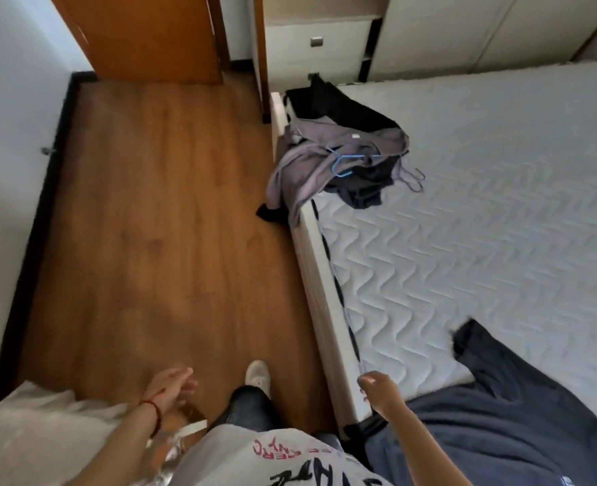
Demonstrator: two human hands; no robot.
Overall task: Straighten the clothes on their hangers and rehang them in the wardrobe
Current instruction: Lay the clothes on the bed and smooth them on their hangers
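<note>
Clothes point(328, 163) lie in a crumpled heap at the far left corner of the bed point(483, 212), spilling over its left edge toward the wooden floor point(143, 222): a mauve garment on top, black fabric behind it, dark grey cloth beneath. A blue hanger point(351, 163) sits tangled in the heap, and thin wire hangers point(414, 178) poke out on the mattress side. A dark blue garment point(507, 412) is spread across the near edge of the bed. Both hands hold nothing. The left hand point(171, 385) hangs over the floor with fingers loosely curled; the right hand point(377, 387) hovers at the bed's near left edge, fingers relaxed.
</note>
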